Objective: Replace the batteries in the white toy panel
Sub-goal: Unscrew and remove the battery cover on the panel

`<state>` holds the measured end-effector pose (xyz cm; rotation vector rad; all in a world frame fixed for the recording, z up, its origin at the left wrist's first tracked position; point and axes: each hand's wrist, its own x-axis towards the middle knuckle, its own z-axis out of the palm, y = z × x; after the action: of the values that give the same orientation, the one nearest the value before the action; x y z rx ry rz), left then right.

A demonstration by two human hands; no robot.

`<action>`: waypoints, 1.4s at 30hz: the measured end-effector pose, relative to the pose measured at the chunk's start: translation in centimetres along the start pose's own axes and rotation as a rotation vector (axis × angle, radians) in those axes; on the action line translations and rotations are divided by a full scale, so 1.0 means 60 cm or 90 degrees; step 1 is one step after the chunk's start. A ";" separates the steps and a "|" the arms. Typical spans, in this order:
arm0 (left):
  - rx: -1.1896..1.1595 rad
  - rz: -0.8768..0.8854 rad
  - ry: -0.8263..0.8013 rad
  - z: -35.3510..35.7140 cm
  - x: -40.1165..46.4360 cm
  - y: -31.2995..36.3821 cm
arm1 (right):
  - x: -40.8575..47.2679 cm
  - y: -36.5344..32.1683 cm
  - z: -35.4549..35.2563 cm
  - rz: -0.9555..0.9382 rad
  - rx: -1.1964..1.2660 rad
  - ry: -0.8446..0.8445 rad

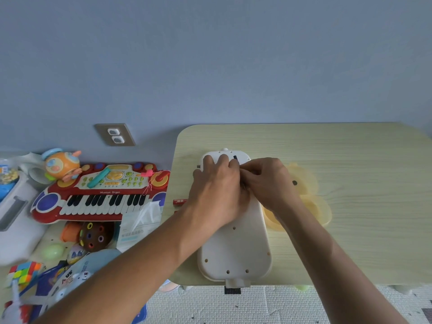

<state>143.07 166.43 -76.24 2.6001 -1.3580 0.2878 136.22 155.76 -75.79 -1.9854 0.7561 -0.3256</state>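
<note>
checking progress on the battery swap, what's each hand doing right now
Left hand: fingers lie on the far end of the white toy panel.
Right hand: fingers curled, pinching something small; what it is cannot be told.

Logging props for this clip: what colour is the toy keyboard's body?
Red, with blue pads; the keyboard shows clearly in the head view, left of the table.
</note>
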 end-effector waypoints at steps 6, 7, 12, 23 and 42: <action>-0.304 -0.063 -0.168 -0.042 0.007 -0.046 | 0.004 0.005 -0.002 0.021 0.032 0.016; -0.372 -0.068 -0.196 -0.046 0.005 -0.057 | 0.003 0.006 -0.004 0.028 0.044 0.018; -0.447 -0.081 -0.239 -0.042 -0.015 -0.080 | -0.004 0.001 -0.007 0.033 0.095 0.026; -0.604 -0.219 -0.032 -0.056 0.002 -0.168 | -0.010 -0.019 -0.021 -0.030 0.085 0.082; -0.396 -0.267 0.087 0.039 -0.034 -0.171 | -0.030 0.147 -0.172 0.168 -0.091 0.277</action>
<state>150.56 173.20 -79.83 2.2011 -0.6783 -0.0254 126.26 146.62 -77.93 -1.9363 1.3358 -0.5668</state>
